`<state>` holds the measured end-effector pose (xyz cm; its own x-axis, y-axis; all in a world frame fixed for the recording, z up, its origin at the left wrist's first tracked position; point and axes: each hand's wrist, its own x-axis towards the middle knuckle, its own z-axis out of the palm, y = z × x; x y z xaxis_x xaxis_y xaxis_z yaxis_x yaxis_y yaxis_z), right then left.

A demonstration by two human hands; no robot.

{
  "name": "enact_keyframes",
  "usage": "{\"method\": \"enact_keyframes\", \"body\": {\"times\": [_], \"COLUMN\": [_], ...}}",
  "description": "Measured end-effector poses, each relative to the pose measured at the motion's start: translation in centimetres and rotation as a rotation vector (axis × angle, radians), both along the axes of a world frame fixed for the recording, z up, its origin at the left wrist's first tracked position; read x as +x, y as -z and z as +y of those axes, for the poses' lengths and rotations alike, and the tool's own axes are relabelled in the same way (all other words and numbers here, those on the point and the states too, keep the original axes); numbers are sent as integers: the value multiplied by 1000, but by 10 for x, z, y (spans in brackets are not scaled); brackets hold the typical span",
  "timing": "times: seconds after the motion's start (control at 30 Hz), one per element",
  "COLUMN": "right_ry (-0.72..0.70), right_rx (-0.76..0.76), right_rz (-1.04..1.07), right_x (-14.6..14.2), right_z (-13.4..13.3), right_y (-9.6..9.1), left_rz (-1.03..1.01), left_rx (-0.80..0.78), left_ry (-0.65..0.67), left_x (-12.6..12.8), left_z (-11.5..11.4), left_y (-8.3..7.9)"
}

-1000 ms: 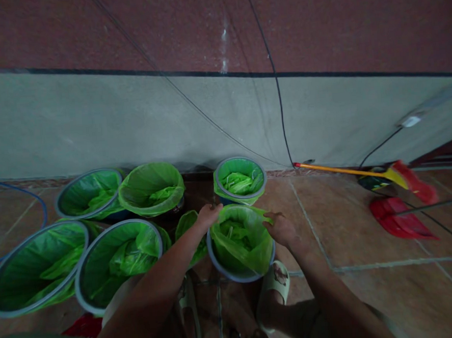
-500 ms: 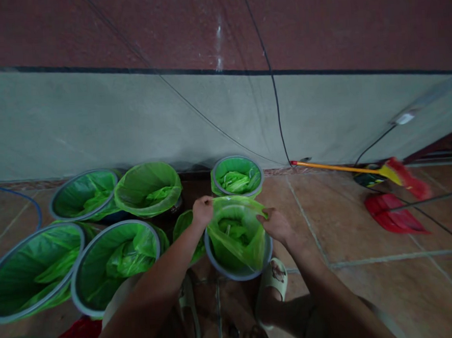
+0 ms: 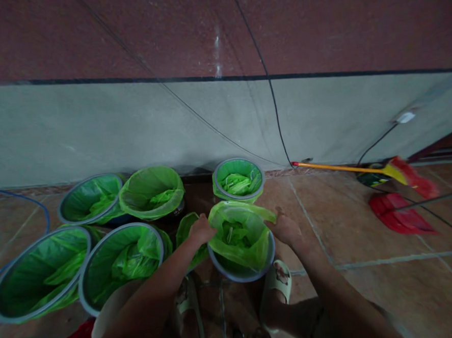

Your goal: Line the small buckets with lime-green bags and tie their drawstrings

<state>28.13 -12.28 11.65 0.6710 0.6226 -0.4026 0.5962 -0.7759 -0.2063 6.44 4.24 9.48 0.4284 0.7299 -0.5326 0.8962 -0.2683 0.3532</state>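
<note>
A green plastic bag hangs inside a round bin with a grey-blue rim on the floor between my feet and the wall. My left hand pinches the bag's upper edge on the left side. On the opposite side, my right hand grips the same edge and pulls it outward to the right. The bag's top stands loose above the far rim, while its near edge droops inside the bin. Crumpled green plastic lies at its bottom.
Several more bins with green liners stand left, such as a near bin and a yellow-green lined bin. Another bin stands by the wall. Rightward are a broom, a red dustpan and a black cable. Slippers are on my feet.
Both hands have lowered a little, and my right hand has moved slightly outward with the bag's edge. The bag's mouth is spread wider. The camera view has shifted slightly.
</note>
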Motion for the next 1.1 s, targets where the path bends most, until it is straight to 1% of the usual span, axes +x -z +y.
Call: {"method": "enact_keyframes", "body": {"times": [0.07, 0.13, 0.2, 0.27, 0.37, 0.47, 0.53, 0.63, 0.67, 0.7, 0.73, 0.8, 0.87, 0.9, 0.97, 1.03, 1.07, 1.1], "right_ry": [-31, -89, -161, -220, -222, -141, -48, 174, 230, 251, 235, 123, -2, -32, -21, 37, 41, 9], "right_rx": [-42, -42, 13, 113, 301, 452, 520, 615, 632, 630, 609, 531, 460, 452, 482, 529, 538, 526], "right_rz": [6, 4, 35, 170, 513, 817, 939, 959, 941, 924, 913, 932, 1000, 1040, 1104, 1114, 1101, 1088], "right_x": [-2, -2, -3, -6, -14, -21, -22, -20, -19, -18, -17, -18, -18, -17, -15, -11, -9, -8], "right_z": [2, 4, 5, 6, 5, 3, 1, -3, -4, -5, -5, -7, -10, -12, -16, -21, -22, -23], "right_y": [3, 3, 2, 0, -7, -17, -24, -30, -31, -33, -35, -39, -43, -45, -47, -47, -47, -47], "left_rz": [49, 78, 59, 29, -38, -198, -334, -518, -558, -583, -592, -581, -588, -611, -688, -751, -760, -749], "left_rx": [-9, 4, 58, 113, 158, 175, 139, 72, 56, 41, 28, 9, 4, 4, -7, -22, -24, -16], "left_ry": [146, 270, 293, 274, 238, 167, 102, -14, -48, -71, -84, -82, -62, -51, -47, -69, -82, -88], "left_x": [-3, -2, 2, 7, 14, 18, 20, 23, 23, 24, 24, 25, 26, 26, 28, 30, 30, 31], "left_z": [-5, -5, -2, 2, 7, 6, 6, 7, 7, 8, 8, 9, 9, 10, 12, 16, 18, 19], "left_y": [1, 0, -2, -5, -5, -3, -3, -4, -5, -6, -6, -7, -9, -11, -15, -19, -21, -22]}}
